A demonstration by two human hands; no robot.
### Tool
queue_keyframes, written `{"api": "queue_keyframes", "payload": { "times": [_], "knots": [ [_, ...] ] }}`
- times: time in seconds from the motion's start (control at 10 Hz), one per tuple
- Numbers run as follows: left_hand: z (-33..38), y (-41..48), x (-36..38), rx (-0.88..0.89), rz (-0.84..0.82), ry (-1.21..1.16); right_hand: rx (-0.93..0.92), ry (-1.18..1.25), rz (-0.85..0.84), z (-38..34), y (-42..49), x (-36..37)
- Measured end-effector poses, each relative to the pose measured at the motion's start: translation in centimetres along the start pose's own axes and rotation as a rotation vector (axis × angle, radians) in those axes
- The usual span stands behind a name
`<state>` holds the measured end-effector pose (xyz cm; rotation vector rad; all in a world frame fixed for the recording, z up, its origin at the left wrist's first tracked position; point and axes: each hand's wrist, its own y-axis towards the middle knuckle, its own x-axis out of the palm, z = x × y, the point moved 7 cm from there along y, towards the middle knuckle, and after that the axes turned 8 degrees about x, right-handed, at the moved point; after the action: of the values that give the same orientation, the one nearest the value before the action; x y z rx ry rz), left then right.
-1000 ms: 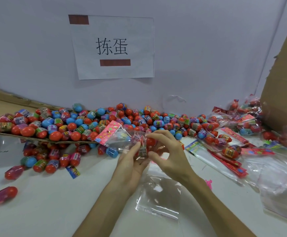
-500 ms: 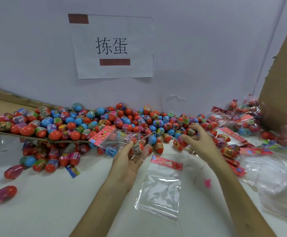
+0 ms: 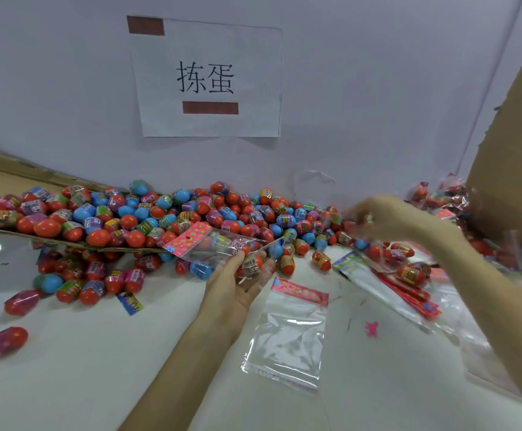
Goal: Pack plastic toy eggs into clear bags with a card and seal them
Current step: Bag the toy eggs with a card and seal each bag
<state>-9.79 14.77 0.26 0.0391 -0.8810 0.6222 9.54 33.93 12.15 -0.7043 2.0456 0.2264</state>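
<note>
A: Left grip (image 3: 234, 287): what state is noted?
B: Clamped on the clear bag (image 3: 231, 244). The thumb is laid over the film and the fingers are spread beneath. The bag is held tilted, with its pink card (image 3: 188, 239) pointed up and away to the left of the grip. A few toy eggs (image 3: 220, 241) are seen through the film, just past the thumb.
A: Right grip (image 3: 387, 216)?
B: Raised over the right end of the egg pile (image 3: 147, 216), well apart from the left grip. It is badly blurred, so apart or together cannot be told, nor whether anything is held.
A: What is recorded near the left grip?
B: An empty bag (image 3: 287, 340) with a pink header is laid flat on the counter (image 3: 98, 368), just beside the palm, on the right grip's side. Filled bags (image 3: 408, 272) are heaped under the right forearm.
</note>
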Motion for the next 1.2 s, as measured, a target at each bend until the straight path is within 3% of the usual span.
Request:
{"api": "queue_keyframes", "payload": {
  "times": [0.1,0.2,0.5,0.6,0.7,0.8,0.9,1.0,1.1,1.2],
  "knots": [
    [-0.1,0.1,0.1,0.003,-0.013,0.003,-0.124,0.666,-0.022,-1.6,-0.8,-1.4],
    [-0.2,0.0,0.2,0.001,-0.016,0.019,-0.172,0.906,-0.077,-2.9,-1.0,0.0],
    [-0.2,0.2,0.0,-0.018,-0.014,0.005,0.129,1.314,-0.07,-2.4,-0.5,6.3],
    [-0.3,0.2,0.0,-0.024,-0.001,0.003,0.027,0.929,-0.036,-3.3,-0.9,4.6],
    [-0.4,0.2,0.0,-0.028,-0.001,0.006,-0.277,0.529,-0.216,-5.2,-2.3,0.7],
    [-0.4,0.3,0.0,-0.024,0.002,0.005,-0.656,0.791,-0.314,-7.9,-6.7,-2.9],
    [-0.4,0.0,0.0,-0.029,0.003,0.012,-0.349,0.364,-0.109,-4.2,-2.7,-0.2],
    [-0.4,0.1,0.2,-0.033,-0.019,0.007,-0.125,-0.409,0.214,-2.2,-1.5,-0.4],
    [-0.2,0.3,0.4,-0.015,-0.04,-0.019,-0.336,0.243,0.44,-4.3,-3.6,-4.7],
    [-0.6,-0.1,0.4,-0.032,-0.039,-0.001,-0.386,0.592,-0.021,-5.0,-4.0,-4.6]
  ]
}}
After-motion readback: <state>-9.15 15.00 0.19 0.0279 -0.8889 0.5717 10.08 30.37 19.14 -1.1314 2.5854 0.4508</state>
